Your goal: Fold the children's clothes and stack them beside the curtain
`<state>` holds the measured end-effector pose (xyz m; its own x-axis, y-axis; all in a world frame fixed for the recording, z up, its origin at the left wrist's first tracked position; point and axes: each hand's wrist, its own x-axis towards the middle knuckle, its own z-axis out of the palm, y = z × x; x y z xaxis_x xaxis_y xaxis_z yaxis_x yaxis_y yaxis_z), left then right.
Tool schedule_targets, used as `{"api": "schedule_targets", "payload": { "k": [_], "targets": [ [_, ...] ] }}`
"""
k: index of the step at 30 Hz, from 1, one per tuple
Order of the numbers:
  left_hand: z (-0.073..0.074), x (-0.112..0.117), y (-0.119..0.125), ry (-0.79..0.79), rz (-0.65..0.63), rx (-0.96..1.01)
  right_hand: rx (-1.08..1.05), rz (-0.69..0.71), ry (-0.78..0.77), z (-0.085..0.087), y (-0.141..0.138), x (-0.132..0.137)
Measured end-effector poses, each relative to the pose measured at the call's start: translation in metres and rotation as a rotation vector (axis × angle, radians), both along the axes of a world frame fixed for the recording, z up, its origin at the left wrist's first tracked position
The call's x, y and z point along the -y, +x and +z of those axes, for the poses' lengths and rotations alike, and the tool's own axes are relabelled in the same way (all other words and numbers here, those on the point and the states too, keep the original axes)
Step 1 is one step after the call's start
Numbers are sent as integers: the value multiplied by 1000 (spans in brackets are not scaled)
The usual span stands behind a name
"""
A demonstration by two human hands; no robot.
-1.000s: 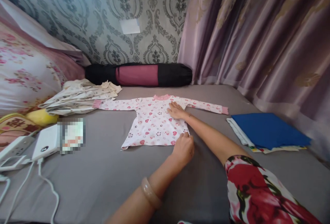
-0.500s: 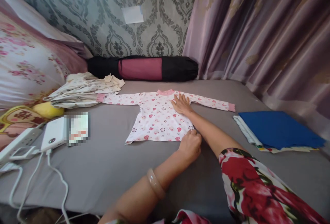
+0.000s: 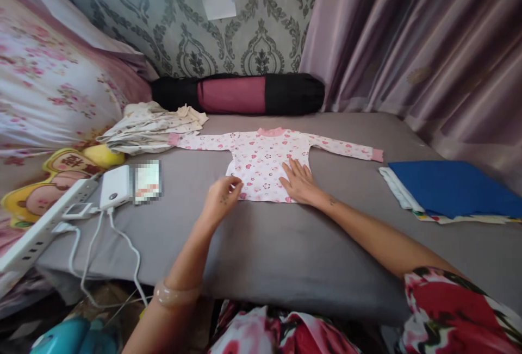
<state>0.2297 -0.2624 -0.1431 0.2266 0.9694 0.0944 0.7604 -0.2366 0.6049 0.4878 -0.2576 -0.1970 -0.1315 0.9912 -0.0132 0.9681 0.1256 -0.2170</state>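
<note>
We see the shirt (image 3: 269,150) spread flat, frame center. Left hand (image 3: 222,197) curled at its lower-left edge, can't tell if fingers pinch cloth; right hand (image 3: 299,181) flat on lower right, fingers spread.

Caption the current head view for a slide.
Right hand spread on a pink-cuffed shirt, left hand at its lower left edge, blue cloth lying to the right.

- a home, probably a bedroom tbh
- patterned wallpaper (image 3: 183,33) can be seen beyond the right hand (image 3: 300,181), with long curtains (image 3: 387,44) hung off to its right
- flowery fabric (image 3: 57,87) is bunched up left of the left hand (image 3: 222,196)
</note>
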Motion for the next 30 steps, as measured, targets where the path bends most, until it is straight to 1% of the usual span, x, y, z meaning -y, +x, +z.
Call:
{"api": "schedule_targets", "payload": {
  "k": [2,3,5,8,12,16,17,19,22,26,30],
  "targets": [
    [-2,-10,-25,-1,207,-99,21,7,27,-4,3,7],
    [-4,-15,-34,-21,279,-140,32,9,41,-5,4,8],
    [-8,-20,-46,-91,342,-195,51,10,61,-7,5,7],
    [-13,-24,-49,-196,317,-211,68,16,78,-7,5,5],
    [-15,-27,-39,-269,302,-196,83,37,80,-5,3,6],
    [-15,-34,-37,-379,277,-106,96,40,60,-4,4,7],
    [-15,-35,-39,-386,272,-83,94,39,55,-4,4,7],
    [-14,-36,-45,-352,266,-73,92,38,51,-4,4,7],
    [-12,-35,-53,-302,255,-120,102,36,48,-4,4,6],
    [-9,-38,-56,-333,217,-177,118,35,27,-3,3,5],
    [-2,-51,-54,-408,122,-225,103,37,-33,5,3,4]
  ]
}}
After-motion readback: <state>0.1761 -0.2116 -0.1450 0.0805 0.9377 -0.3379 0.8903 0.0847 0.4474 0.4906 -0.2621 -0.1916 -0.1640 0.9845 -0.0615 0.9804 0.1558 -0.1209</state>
